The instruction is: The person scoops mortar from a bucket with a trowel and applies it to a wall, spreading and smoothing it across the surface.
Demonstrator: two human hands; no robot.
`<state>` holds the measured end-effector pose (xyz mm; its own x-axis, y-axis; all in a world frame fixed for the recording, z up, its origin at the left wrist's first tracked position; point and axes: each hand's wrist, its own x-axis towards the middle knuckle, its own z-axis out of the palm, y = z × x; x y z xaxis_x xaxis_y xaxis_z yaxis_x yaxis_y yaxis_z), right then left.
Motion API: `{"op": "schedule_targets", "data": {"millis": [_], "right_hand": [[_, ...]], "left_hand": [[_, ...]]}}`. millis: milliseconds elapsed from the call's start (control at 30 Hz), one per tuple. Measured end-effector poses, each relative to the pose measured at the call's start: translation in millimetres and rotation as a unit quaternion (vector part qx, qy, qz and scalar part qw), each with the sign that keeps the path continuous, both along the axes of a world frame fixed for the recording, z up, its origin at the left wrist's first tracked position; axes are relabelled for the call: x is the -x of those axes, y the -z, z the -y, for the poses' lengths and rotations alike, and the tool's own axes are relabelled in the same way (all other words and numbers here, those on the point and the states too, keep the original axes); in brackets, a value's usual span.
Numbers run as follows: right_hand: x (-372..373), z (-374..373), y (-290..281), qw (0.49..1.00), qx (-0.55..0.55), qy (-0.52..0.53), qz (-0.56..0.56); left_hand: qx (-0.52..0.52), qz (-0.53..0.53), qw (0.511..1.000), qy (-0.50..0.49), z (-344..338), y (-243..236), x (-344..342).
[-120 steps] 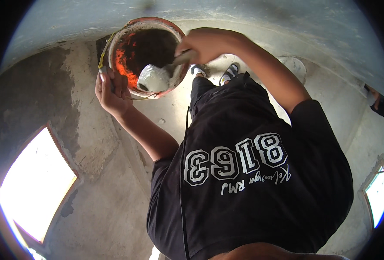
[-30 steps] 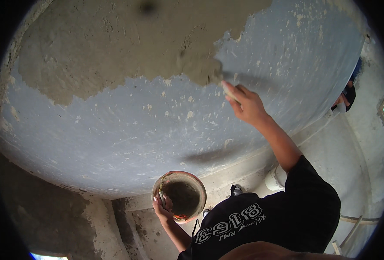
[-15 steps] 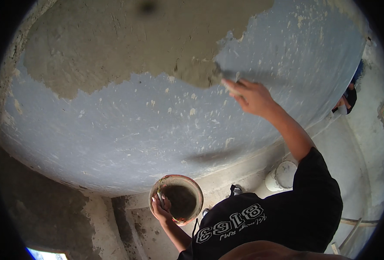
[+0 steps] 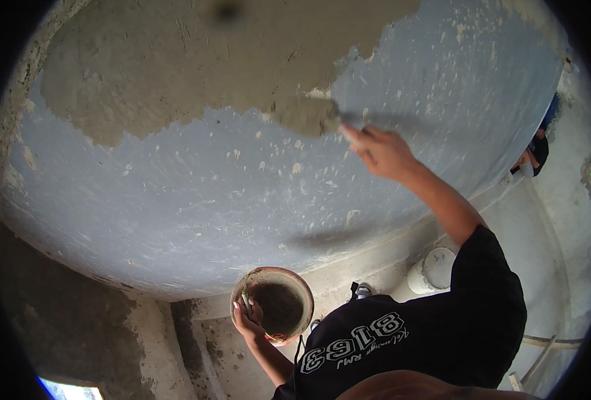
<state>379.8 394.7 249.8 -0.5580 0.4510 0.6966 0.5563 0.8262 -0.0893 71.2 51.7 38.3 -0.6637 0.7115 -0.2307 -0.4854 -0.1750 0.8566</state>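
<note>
open air between right hand and bucket, wall blocking ahead

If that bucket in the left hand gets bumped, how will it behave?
The bucket would probably tilt or swing, since the left hand seems to grip its handle at one side. It may feel heavy for its size, given the dark grey material inside.

4 white outlined digits and smaller script on the black shirt

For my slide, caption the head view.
Left hand holding a bucket, right hand holding a tool at grey plaster on a blue-grey wall.
</note>
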Motion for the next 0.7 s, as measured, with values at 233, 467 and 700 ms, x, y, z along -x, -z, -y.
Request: {"op": "schedule_targets", "data": {"millis": [233, 467, 700], "right_hand": [[-6.5, 2.9, -27.4, 0.996, 0.017, -0.013, -0.092], [-0.2, -8.3, -11.2, 0.999, 0.008, -0.026, -0.038], [2.8, 10.9, 15.1, 0.999, 0.045, -0.029, -0.007]], "left_hand": [[-0.013, -0.037, 0.999, 0.023, 4.7, -10.3, 1.0], [-0.039, -0.033, 0.998, 0.045, -3.6, 1.1, 4.8], [-0.035, -0.046, 0.997, 0.041, -0.7, -3.1, 2.8]]}}
